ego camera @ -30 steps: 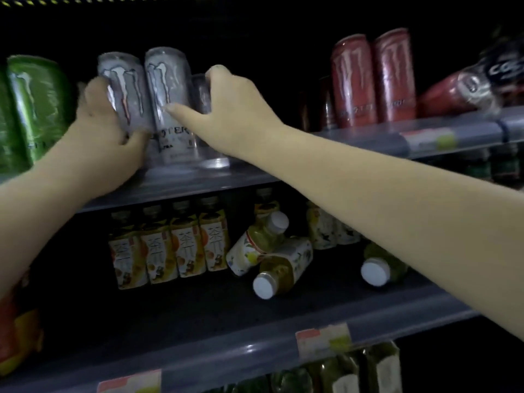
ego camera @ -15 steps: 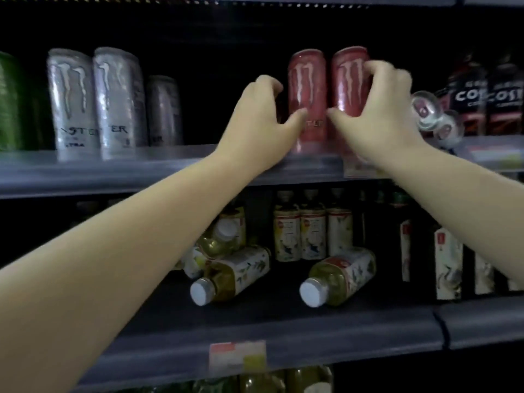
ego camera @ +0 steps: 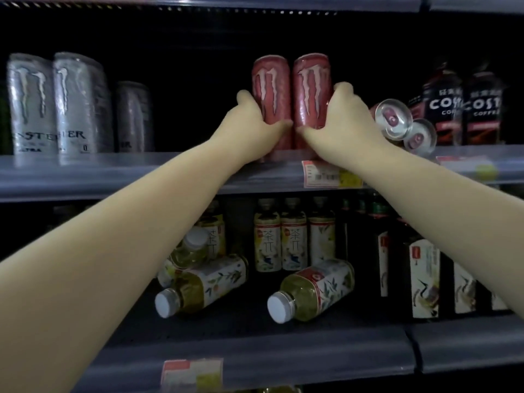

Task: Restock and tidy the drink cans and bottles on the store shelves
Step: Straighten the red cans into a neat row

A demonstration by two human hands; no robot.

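Here two red cans (ego camera: 292,92) stand upright side by side at the front of the upper shelf (ego camera: 113,174); my left hand (ego camera: 249,123) grips the left one, my right hand (ego camera: 344,123) the right. Just right, two cans (ego camera: 402,123) lie toppled beside coffee bottles (ego camera: 465,106).

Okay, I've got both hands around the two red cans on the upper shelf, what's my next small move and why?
Probably slide both red cans forward to the upper shelf edge: left hand and right hand already grip them, and they sit slightly back. Then right the tipped cans beside them.
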